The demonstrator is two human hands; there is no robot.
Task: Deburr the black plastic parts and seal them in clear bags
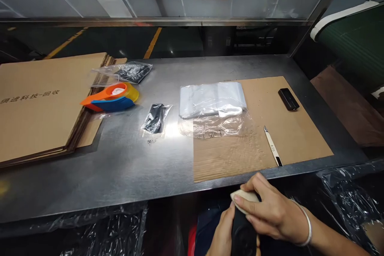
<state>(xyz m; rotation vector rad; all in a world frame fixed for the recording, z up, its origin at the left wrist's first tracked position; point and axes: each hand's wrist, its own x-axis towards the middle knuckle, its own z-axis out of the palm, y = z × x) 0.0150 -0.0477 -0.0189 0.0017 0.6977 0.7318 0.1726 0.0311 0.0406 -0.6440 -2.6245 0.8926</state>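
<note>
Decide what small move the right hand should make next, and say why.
Probably slide the pale pad along the black part: the right hand holds the pad at the part's far end, while the left hand grips the part, leaving its nearer face uncovered.

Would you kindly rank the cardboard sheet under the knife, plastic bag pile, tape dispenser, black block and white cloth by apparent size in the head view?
Cardboard sheet
Plastic bag pile
Tape dispenser
Unranked: black block and white cloth look alike; the right hand partly hides the cloth.

Metal table (126,180); dark floor (120,42), yellow lines (152,43), probably painted.
</note>
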